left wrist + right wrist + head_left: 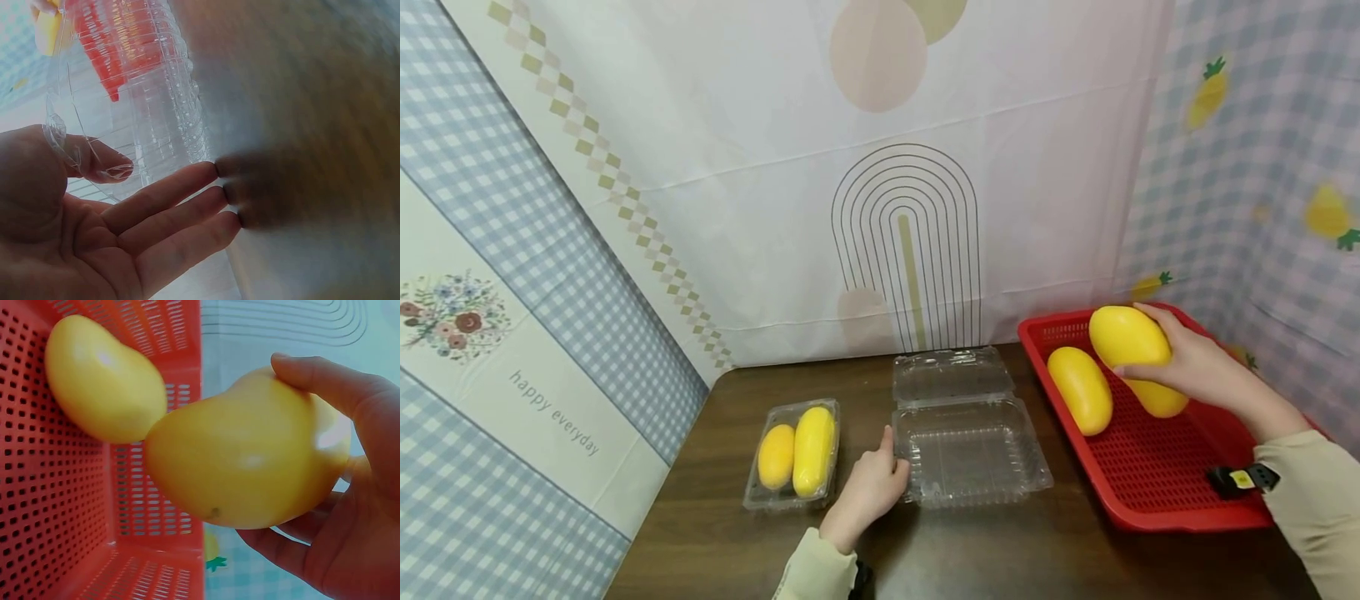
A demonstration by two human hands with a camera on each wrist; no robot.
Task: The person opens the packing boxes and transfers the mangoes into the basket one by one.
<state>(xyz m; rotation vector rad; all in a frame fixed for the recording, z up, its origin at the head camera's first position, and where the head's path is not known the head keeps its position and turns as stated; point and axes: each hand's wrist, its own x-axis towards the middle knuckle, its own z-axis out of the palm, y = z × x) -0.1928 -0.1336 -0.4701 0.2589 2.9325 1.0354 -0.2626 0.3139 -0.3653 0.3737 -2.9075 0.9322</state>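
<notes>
My right hand (1198, 362) grips a yellow mango (1130, 335) above the red basket, fingers and thumb spread around its sides. In the right wrist view the held mango (250, 453) fills the middle. A second mango (1080, 390) lies in the basket by its left wall, and a third mango (1163, 402) shows partly behind the held one. My left hand (871, 482) is at the left edge of an open, clear plastic clamshell box (966, 454). In the left wrist view its fingers (181, 219) are extended and its thumb lies along the box's rim.
The red basket (1120, 492) stands at the right of the brown table (970, 550). To the left, another clear box (760, 502) contains two yellow fruits, a shorter mango (776, 457) and a longer one (814, 452). A patterned cloth (775, 250) hangs behind the table.
</notes>
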